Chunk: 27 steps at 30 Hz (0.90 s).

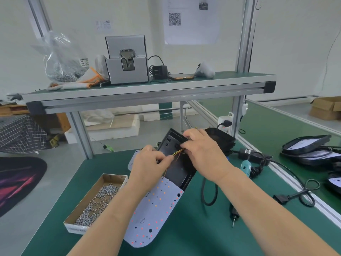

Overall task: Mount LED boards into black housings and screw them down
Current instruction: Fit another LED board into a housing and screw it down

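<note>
center frame: your left hand (150, 163) and right hand (203, 154) both pinch wires (177, 154) | LED board (156, 209) not seated in black housing (175, 169) | screwing not started, I judge

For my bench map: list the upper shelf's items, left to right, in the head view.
Screw bag → screw feeder → adapter → phone → white object.

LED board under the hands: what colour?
The LED board is white, dotted with red and orange LEDs; the head view shows it.
</note>
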Tool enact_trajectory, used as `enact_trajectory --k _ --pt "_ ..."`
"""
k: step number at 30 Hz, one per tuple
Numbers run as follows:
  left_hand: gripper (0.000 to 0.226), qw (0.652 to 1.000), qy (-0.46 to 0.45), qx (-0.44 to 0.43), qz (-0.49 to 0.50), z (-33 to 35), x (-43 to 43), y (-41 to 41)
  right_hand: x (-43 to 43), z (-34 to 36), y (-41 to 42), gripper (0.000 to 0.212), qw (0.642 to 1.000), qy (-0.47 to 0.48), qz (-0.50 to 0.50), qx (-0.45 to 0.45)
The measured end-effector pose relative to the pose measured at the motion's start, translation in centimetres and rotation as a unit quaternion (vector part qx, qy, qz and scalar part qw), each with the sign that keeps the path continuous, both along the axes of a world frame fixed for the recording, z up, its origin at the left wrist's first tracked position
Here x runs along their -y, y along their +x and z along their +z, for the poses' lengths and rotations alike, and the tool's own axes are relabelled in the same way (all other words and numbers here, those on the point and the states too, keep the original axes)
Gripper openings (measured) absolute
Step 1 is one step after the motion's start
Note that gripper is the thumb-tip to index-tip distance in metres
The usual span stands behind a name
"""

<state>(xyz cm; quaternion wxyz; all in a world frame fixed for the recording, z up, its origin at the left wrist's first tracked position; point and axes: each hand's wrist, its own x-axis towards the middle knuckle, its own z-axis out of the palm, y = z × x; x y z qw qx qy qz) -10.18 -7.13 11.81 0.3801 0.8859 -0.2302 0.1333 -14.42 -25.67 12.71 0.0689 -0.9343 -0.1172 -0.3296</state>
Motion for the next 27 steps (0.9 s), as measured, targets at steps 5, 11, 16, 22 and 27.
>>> enact_trajectory --k 5,11,16,22,27 --pt "0.035 0.999 -0.004 0.042 0.018 -0.5 0.7 -0.2 0.1 0.5 -0.3 0.004 0.998 0.055 0.026 0.005" --pt "0.034 0.999 -0.030 0.040 0.013 -1.0 0.9 -0.4 1.3 1.7 0.1 0.039 0.986 0.121 -0.021 -0.112" --pt "0.038 0.999 -0.036 0.014 0.031 -0.7 1.1 0.0 2.2 2.0 0.1 0.024 0.994 0.064 0.028 -0.080" --pt "0.036 0.999 -0.007 0.006 0.046 -0.3 0.6 0.7 2.5 1.3 0.5 0.048 0.991 0.064 0.042 -0.111" --pt "0.040 0.998 0.014 0.034 0.046 -0.9 0.9 0.7 1.8 0.9 1.0 0.025 0.992 0.115 -0.012 -0.059"
